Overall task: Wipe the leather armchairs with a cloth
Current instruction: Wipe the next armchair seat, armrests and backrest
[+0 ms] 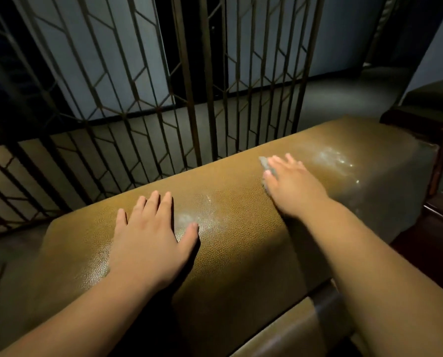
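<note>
A tan leather armchair back (235,235) runs across the view from lower left to upper right. My left hand (148,235) rests flat on its top with fingers spread. Further right, my right hand (292,184) presses a small grey cloth (266,164) flat against the leather with straight fingers; only the cloth's edge shows past my fingertips. Wet, shiny streaks (336,161) lie on the leather beyond my right hand, and a fainter sheen sits between my two hands.
A metal lattice screen (163,99) stands right behind the chair back. Dark wooden trim (442,155) and another dark chair (434,99) are at the right. The seat cushion (287,331) lies below, at the bottom right.
</note>
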